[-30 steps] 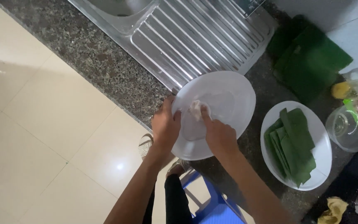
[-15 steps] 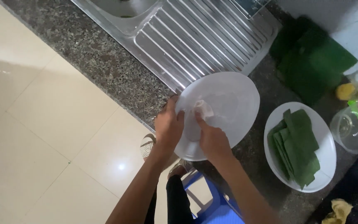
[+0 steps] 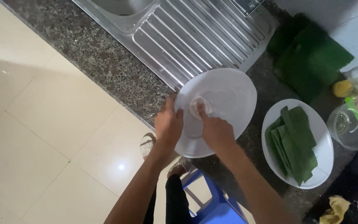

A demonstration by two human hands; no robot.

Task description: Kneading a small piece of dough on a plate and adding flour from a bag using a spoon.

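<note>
- The left hand (image 3: 168, 124) grips the near left rim of a white plate (image 3: 228, 97), thumb over the edge.
- The right hand (image 3: 216, 130) presses a small crumpled white tissue (image 3: 196, 105) onto the plate's middle, fingers closed on it.
- The plate sits tilted above the dark speckled table (image 3: 104, 62), just ahead of both hands.
- Right of the right hand, a second white plate (image 3: 324, 153) carries folded green leaves (image 3: 297, 143).
- Beyond the hands lies the ribbed steel drainboard (image 3: 199, 33).

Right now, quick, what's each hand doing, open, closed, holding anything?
Left hand: closed on the rim of the white plate, holding it.
Right hand: fingers pressing a small white wad against the plate.
</note>
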